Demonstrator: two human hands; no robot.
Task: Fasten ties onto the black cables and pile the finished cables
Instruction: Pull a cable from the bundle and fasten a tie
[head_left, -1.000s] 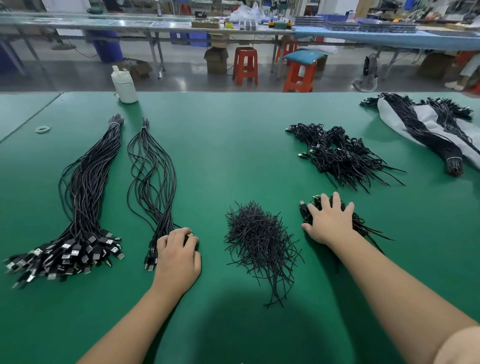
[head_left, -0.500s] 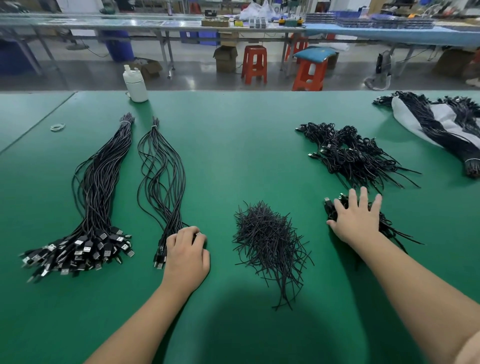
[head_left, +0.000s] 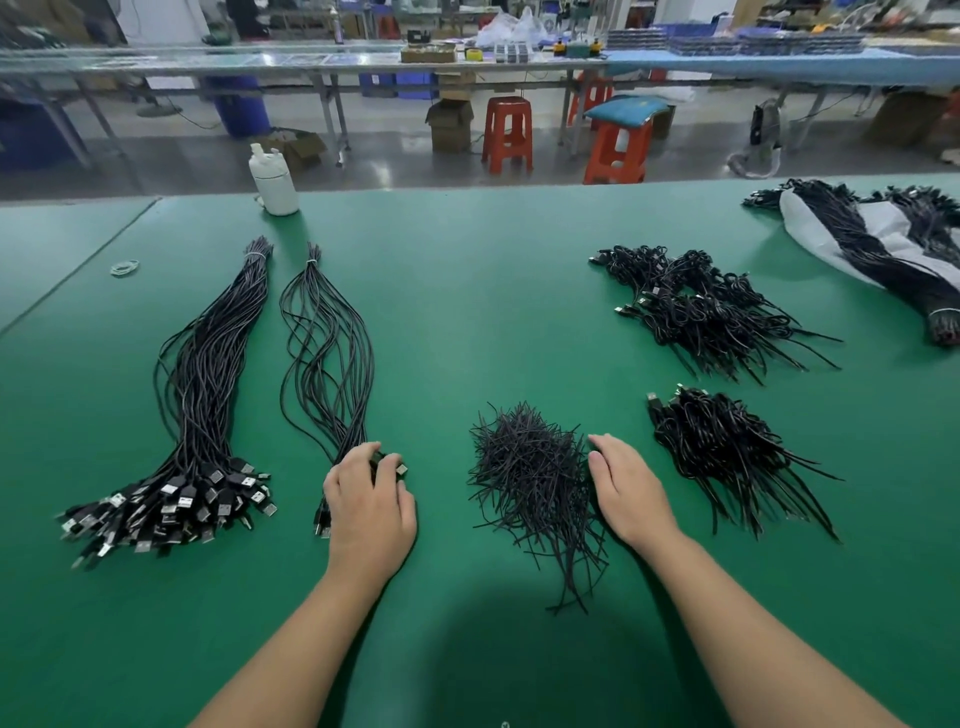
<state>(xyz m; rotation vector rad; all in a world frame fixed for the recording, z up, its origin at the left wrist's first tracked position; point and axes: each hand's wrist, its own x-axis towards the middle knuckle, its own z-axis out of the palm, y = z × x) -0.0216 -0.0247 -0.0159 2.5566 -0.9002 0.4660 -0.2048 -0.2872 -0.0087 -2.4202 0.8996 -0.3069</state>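
Left hand (head_left: 370, 506) grasps the plug ends of the limp, light loose cable bundle (head_left: 324, 353); right hand (head_left: 626, 491), fingers released, touches the springy tie pile (head_left: 530, 478), best pinched singly.

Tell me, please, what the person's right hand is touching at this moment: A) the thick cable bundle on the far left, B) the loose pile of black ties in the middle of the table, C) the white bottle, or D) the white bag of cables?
B: the right hand lies with straight fingers against the right edge of the pile of black ties, well away from the other three.
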